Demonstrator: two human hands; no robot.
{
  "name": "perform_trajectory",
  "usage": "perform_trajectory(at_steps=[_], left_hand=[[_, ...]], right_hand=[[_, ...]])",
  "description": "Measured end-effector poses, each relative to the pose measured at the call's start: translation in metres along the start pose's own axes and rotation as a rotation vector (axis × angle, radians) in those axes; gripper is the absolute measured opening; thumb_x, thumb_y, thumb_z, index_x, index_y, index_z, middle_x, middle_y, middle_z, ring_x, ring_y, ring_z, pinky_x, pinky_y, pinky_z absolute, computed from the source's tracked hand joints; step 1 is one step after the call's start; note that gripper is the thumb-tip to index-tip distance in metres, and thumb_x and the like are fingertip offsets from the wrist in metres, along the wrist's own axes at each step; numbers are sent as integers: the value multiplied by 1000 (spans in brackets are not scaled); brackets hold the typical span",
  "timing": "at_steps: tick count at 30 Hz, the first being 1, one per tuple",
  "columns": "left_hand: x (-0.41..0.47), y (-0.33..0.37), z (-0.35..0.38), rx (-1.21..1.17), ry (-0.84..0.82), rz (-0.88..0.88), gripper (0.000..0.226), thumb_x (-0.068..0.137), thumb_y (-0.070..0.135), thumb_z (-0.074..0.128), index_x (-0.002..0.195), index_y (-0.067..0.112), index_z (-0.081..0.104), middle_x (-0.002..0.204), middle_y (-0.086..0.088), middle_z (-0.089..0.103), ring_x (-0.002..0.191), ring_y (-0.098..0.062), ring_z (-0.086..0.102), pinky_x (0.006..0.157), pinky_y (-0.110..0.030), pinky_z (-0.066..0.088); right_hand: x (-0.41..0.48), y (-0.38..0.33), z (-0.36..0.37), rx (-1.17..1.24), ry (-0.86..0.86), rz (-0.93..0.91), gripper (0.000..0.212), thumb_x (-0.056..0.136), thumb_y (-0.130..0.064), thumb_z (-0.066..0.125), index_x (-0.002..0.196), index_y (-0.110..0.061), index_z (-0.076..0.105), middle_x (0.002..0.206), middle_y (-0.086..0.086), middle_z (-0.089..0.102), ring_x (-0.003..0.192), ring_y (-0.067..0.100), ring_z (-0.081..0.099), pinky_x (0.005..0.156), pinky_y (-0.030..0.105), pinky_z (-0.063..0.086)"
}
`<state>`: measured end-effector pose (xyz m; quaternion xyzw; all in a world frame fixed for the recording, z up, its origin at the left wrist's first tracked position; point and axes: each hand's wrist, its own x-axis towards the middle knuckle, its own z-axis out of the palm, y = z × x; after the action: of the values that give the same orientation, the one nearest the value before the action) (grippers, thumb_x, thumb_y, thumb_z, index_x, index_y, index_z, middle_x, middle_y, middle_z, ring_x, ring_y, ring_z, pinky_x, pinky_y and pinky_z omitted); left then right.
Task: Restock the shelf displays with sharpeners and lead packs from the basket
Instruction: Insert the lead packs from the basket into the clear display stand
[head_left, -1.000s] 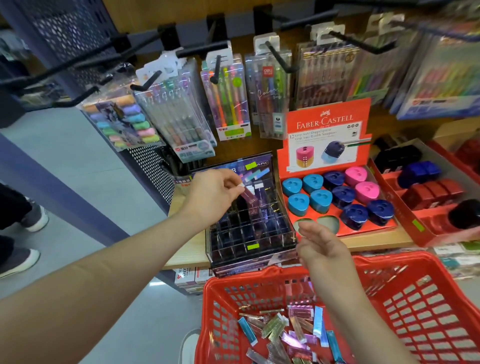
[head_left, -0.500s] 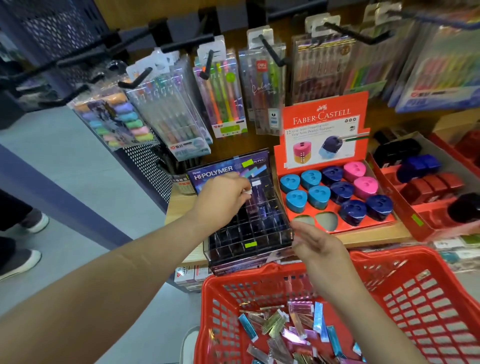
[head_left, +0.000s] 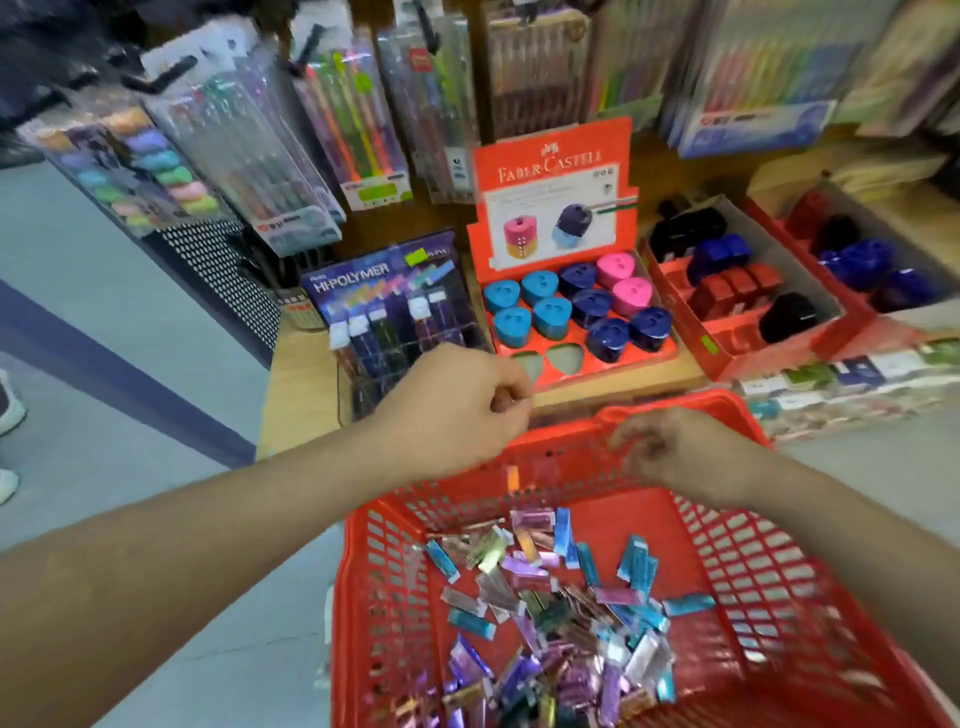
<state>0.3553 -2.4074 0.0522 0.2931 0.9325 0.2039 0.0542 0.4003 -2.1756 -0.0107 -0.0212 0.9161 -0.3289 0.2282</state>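
While the left hand (head_left: 457, 405) hovers with curled fingers just in front of the lead display (head_left: 395, 312), I cannot tell whether it pinches anything; the right hand (head_left: 675, 452), blurred above the basket (head_left: 753, 571), is no clearer. Lead packs (head_left: 545, 597) lie jumbled in the basket (the sharpener tray (head_left: 670, 353) beside the display shows two empty sockets). A hurried grab could snag several slippery packs, or misfeed one into the narrow slots.

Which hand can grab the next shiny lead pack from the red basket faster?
Probably the right hand: it hangs over the basket, with the lead packs just below it. The left hand is curled up outside the basket, in front of the lead display.
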Motion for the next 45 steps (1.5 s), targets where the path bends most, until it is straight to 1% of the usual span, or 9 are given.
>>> perform_trajectory(at_steps=[6, 12, 18, 24, 28, 33, 37, 40, 45], left_hand=[[-53, -11, 134, 58, -430, -154, 19, 86, 25, 53, 85, 17, 70, 84, -1, 72, 81, -22, 66, 73, -34, 52], [-111, -31, 247, 8, -715, -361, 26, 85, 40, 62, 101, 20, 69, 102, -3, 67, 96, -22, 64, 76, -30, 50], [-131, -13, 309, -22, -692, -488, 92, 74, 53, 70, 146, 20, 24, 136, -17, 36, 130, -33, 37, 103, -39, 38], [-131, -21, 318, -350, -571, -657, 68, 65, 33, 81, 122, 21, 45, 106, -2, 64, 101, -25, 62, 81, -34, 50], [-134, -39, 311, -457, -560, -677, 42, 74, 21, 77, 110, 23, 58, 99, 5, 60, 95, -16, 61, 77, -23, 46], [-131, -62, 298, -803, -511, -932, 33, 81, 12, 73, 110, 24, 62, 92, -1, 66, 71, -15, 58, 65, -22, 45], [-120, -66, 283, -882, -358, -1026, 19, 90, 17, 65, 109, 22, 65, 88, -2, 68, 71, -19, 55, 59, -26, 43], [-108, -62, 264, -920, -215, -1020, 15, 96, 13, 55, 94, 20, 68, 93, -8, 73, 77, -24, 62, 67, -33, 47], [-91, -41, 224, -1097, -57, -986, 24, 96, 2, 51, 89, 19, 67, 64, 8, 66, 61, -13, 55, 61, -27, 44]], right_hand=[[-23, 76, 52, -186, -193, 220, 30, 86, -12, 62, 116, -9, 66, 99, 10, 69, 88, 19, 61, 60, 15, 33], [-27, 136, 141, -86, -249, 390, 71, 80, -30, 74, 142, -20, 42, 133, 13, 57, 119, 29, 55, 93, 28, 42], [-11, 139, 210, -237, -244, 246, 103, 76, -58, 70, 153, -33, 6, 159, 9, 7, 146, 35, 11, 111, 54, 31], [10, 125, 244, -379, -162, 252, 65, 88, -47, 59, 142, -27, 30, 141, 2, 36, 131, 30, 31, 102, 47, 43], [14, 129, 241, -157, -294, 225, 55, 89, -41, 63, 134, -17, 42, 132, 11, 53, 119, 33, 53, 96, 39, 46], [19, 121, 212, 440, -403, 418, 51, 94, -35, 60, 140, -17, 48, 135, -10, 51, 125, 11, 48, 94, 21, 34], [11, 111, 192, 1155, -392, 686, 55, 67, -31, 86, 118, -33, 66, 114, -4, 69, 120, 24, 57, 100, 51, 45], [6, 101, 186, 1393, -360, 730, 52, 89, 5, 55, 130, -28, 57, 125, 3, 64, 115, 28, 58, 87, 58, 52], [-3, 70, 177, 1513, -296, 702, 67, 80, 20, 35, 121, -26, 60, 135, -1, 55, 129, 26, 46, 85, 66, 50]])
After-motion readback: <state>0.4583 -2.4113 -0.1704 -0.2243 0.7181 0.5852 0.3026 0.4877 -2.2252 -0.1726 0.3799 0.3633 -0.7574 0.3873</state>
